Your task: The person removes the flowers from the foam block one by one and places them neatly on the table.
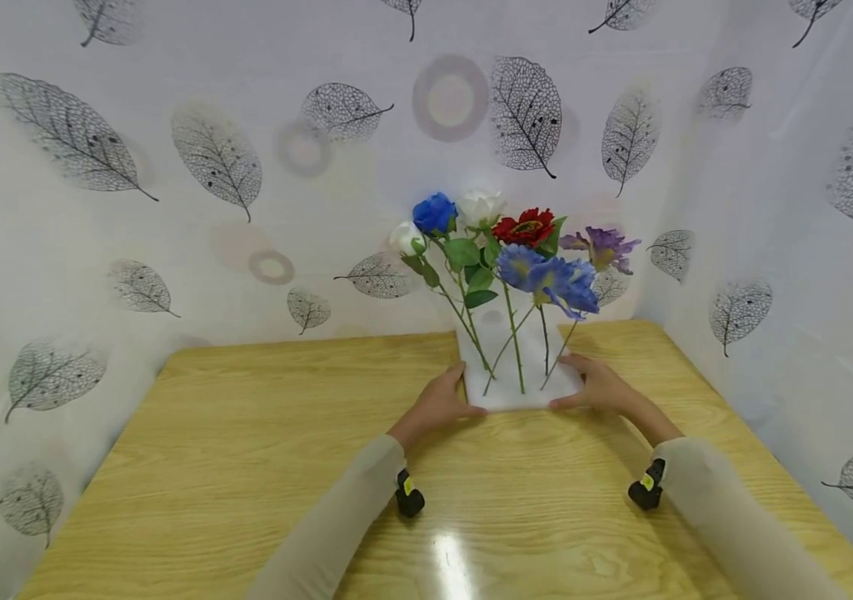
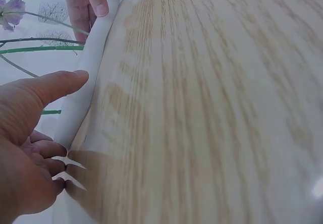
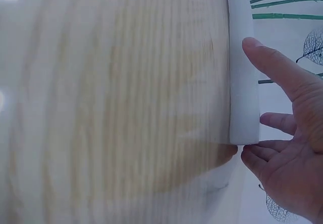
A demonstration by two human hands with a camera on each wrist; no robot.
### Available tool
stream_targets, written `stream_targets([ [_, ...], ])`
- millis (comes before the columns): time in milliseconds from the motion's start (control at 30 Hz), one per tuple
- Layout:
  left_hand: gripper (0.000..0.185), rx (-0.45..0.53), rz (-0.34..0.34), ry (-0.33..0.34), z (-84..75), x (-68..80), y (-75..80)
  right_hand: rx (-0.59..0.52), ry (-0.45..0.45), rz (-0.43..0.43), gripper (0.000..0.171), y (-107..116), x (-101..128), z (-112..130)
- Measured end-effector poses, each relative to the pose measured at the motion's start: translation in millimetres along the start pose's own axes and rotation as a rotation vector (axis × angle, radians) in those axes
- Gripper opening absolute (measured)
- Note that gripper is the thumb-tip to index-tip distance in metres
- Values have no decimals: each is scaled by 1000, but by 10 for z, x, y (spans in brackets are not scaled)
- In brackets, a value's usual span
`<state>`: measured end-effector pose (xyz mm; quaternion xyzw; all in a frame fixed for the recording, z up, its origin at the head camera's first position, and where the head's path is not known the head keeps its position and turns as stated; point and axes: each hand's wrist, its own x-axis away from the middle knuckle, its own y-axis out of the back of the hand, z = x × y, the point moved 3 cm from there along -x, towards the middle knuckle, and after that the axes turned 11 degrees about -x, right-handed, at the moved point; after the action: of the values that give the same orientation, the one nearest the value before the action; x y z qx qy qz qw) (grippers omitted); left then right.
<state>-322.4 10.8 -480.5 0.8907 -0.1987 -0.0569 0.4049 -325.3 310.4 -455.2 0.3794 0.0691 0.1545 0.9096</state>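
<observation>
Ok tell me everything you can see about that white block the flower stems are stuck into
The white foam block is a flat, matte slab with a rounded front edge, lying on the wooden table near its back edge. Several green flower stems stand in its top, some leaning. The left hand touches its left end and the right hand its right end, thumbs on the front edge, fingers along the sides.

staged recording booth rather than a lived-in room: a light wooden table [image 1: 246,467] stands enclosed on three sides by white fabric drapes [image 1: 172,167] printed with grey skeleton leaves. wrist-mounted camera units [image 1: 409,493] sit on both sleeved forearms. artificial flowers [image 1: 516,242] stand in a white foam block [image 1: 516,387].
</observation>
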Motion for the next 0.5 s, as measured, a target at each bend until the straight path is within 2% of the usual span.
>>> stream_targets([
  [233, 103, -31, -1, -3, 76, 163, 103, 18, 18, -8, 97, -153, -20, 107],
  [500, 104, -90, 20, 16, 251, 416, 300, 8, 49, 13, 96, -391, -50, 275],
])
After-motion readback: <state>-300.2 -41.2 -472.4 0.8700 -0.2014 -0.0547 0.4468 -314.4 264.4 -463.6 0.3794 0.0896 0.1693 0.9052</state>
